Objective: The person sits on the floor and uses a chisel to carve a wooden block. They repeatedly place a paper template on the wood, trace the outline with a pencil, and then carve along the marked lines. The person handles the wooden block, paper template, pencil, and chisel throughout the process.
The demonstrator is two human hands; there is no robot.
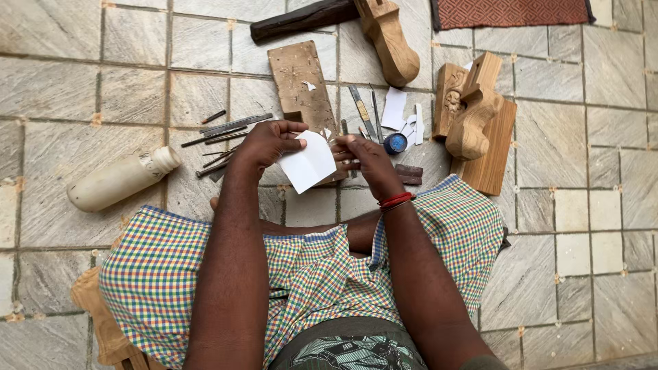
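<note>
Seated on tiled floor [603, 205], checked cloth [308, 274] over the lap. Left hand [269, 142] and right hand [367, 159] both grip a white sheet of paper [310, 163] between them. Red band [396, 201] on right wrist. Flat wood board [301, 85] lies just beyond the paper. Metal chisels [223, 140] to the left, pale plastic bottle [123, 179] on its side farther left. Carved wood pieces [473, 116] to the right; small blue round lid [395, 143] near right hand.
</note>
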